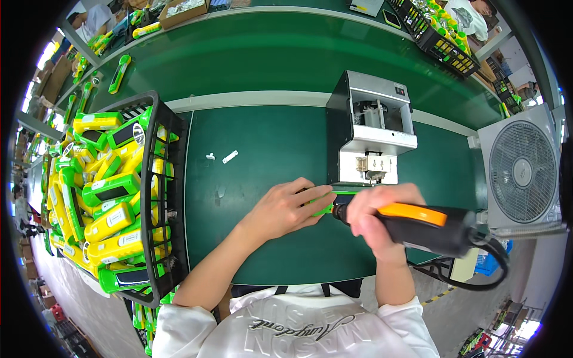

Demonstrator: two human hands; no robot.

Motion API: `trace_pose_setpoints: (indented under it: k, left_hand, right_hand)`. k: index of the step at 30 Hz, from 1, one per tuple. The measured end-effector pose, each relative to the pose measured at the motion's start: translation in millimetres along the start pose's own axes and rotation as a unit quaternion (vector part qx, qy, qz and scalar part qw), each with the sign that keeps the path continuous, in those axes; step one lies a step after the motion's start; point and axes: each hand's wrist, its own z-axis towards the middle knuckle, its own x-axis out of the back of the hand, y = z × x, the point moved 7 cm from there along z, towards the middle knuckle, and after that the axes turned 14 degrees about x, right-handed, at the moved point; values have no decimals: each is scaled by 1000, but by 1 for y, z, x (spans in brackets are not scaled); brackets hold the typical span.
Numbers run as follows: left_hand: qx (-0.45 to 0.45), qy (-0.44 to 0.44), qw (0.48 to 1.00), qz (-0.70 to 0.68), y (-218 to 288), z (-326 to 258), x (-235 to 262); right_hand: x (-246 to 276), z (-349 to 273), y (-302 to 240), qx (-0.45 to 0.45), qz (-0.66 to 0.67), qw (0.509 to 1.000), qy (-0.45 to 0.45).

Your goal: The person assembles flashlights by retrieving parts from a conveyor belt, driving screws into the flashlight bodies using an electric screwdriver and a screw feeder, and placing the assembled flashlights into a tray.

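Note:
My right hand (382, 209) is wrapped round a black electric screwdriver (459, 230) with an orange strip along its side. The tool lies nearly level, its tip pointing left and its cable looping at the rear. At that tip, the fingers of my left hand (286, 206) close on a green-edged handheld device (324, 210), which rests on the table just in front of a metal machine (373, 134). My two hands cover most of the device, so its face and the exact contact with the bit are hidden.
On the left stands a black crate (156, 197) heaped with yellow-green handheld devices. Two small white parts (230, 156) lie on the green table (239, 256). A fan (523, 170) stands at the right. Behind runs a green conveyor (250, 59) with a single device (120, 74) on it.

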Motion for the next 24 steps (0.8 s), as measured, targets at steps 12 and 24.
trace_pose_setpoints:
  k: [12,24]
  left_hand:
    - [9,-21,1000,2,-2,2,-1]
    - [3,-13,1000,5,1,-4,6]
  right_hand:
    - [66,37,-36,112,-65,973,189]
    - [42,34,-24,115,-103,983,95]
